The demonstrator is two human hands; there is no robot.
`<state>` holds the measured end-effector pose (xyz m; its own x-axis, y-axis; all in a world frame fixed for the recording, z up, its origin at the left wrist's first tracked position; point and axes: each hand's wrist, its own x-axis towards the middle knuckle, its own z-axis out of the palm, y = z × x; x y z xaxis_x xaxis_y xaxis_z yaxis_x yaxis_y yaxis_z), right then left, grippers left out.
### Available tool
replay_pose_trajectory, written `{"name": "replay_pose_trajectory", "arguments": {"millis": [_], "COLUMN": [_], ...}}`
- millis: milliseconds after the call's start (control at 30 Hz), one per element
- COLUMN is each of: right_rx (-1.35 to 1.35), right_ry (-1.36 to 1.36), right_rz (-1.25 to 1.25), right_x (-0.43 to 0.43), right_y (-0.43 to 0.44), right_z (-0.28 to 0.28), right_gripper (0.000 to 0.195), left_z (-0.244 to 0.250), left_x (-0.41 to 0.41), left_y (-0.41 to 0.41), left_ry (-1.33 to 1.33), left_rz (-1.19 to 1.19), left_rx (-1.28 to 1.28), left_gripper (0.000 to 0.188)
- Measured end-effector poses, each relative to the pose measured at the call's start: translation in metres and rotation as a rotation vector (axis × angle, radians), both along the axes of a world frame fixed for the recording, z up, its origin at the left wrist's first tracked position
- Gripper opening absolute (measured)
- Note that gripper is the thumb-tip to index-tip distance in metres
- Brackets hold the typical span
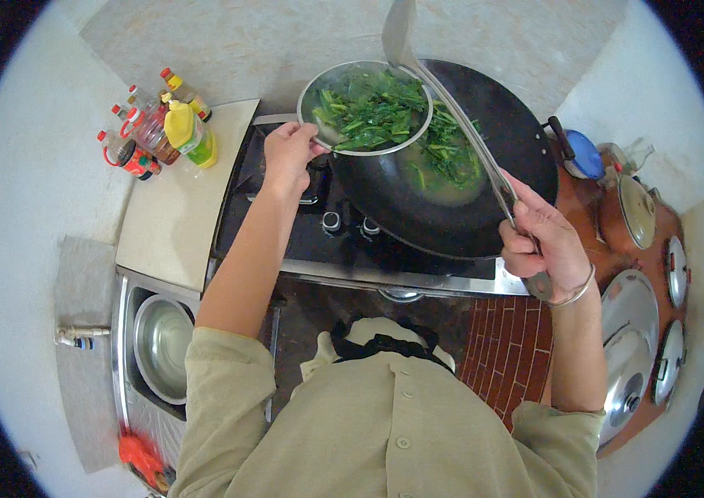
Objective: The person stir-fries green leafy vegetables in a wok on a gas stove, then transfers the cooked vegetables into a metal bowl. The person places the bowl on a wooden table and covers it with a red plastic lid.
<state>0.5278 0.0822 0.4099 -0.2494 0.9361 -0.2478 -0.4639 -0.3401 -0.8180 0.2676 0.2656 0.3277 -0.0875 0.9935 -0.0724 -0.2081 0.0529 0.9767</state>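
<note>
My left hand (291,154) grips the rim of a metal bowl (383,151), which hangs over the left side of a large black wok (414,215). Chopped leafy greens (370,109) fill much of the bowl. More cooked greens (454,155) lie in the wok with some cloudy liquid. In my right hand (541,233) is the handle of a long metal wok spatula (461,118). Its blade is raised above the wok's far edge, against the wall, and no food shows on it. The wok rests on the right side of a black gas stove (302,243).
Several sauce and oil bottles (190,134) stand on the pale counter (171,211) at left. Below it, a sink holds a metal basin (165,348) of water. Right of the stove are a lidded brown pot (629,211), a blue-topped container (584,154) and large metal lids (625,373).
</note>
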Motion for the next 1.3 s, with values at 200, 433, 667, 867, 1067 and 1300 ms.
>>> {"name": "replay_pose_trajectory", "arguments": {"millis": [200, 433, 667, 867, 1067, 1300], "right_rx": [0.406, -0.074, -0.069, 0.136, -0.050, -0.224], "right_ry": [-1.248, -2.088, -2.165, -1.811, -1.386, -1.070], "right_rz": [-0.226, 0.234, 0.551, 0.252, 0.028, -0.010], "right_x": [0.054, 0.124, 0.142, 0.079, 0.052, 0.037], "right_y": [0.000, 0.024, 0.079, 0.126, 0.148, 0.136], "right_z": [-0.005, 0.017, -0.025, -0.117, -0.147, -0.122], "right_gripper": [0.036, 0.023, 0.025, 0.032, 0.032, 0.029], "left_z": [-0.006, -0.009, -0.007, 0.000, 0.003, 0.015], "left_x": [-0.029, -0.097, -0.138, -0.150, -0.154, -0.148], "left_y": [-0.011, -0.043, -0.076, -0.093, -0.099, -0.096], "left_ry": [0.049, 0.167, 0.172, 0.159, 0.155, 0.163], "left_rz": [0.046, 0.133, 0.277, 0.302, 0.293, 0.247], "left_rx": [-0.008, -0.018, -0.061, -0.093, -0.073, -0.059], "left_gripper": [0.010, 0.005, 0.012, 0.010, 0.008, 0.006]}}
